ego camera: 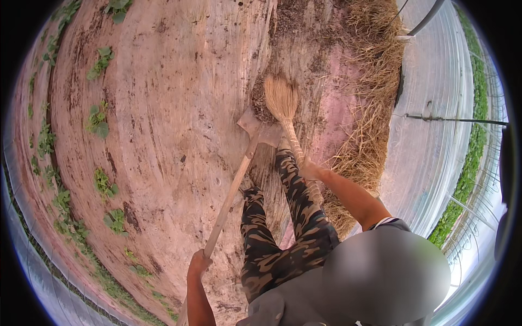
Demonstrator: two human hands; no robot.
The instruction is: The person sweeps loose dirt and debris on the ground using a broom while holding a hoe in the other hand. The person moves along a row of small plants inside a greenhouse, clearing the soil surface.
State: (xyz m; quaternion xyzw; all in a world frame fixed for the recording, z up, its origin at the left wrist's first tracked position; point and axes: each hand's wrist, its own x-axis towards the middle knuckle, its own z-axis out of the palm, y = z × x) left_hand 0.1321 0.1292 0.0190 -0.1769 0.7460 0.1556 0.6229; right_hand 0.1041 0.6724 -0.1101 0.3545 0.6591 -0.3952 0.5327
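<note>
My left hand (200, 261) is closed around the wooden handle of a shovel (228, 195). Its wide metal blade (269, 132) lies on the ground in front of my feet. In my right hand (311, 170) is a straw broom (282, 100), gripped by its bound handle. The bristles point away from me and rest at a heap of dark soil and debris (260, 100), just beyond the blade's edge. Some of that heap is hidden under the bristles. My legs in camouflage trousers (291, 228) stand close behind the blade.
Pale, dirt-streaked ground sheeting (183, 102) spreads to the left, with leafy plants (98, 120) growing through it in rows. A band of dry straw (373, 102) runs along the right, beside the clear plastic greenhouse wall (432, 85). More loose debris (293, 24) lies ahead.
</note>
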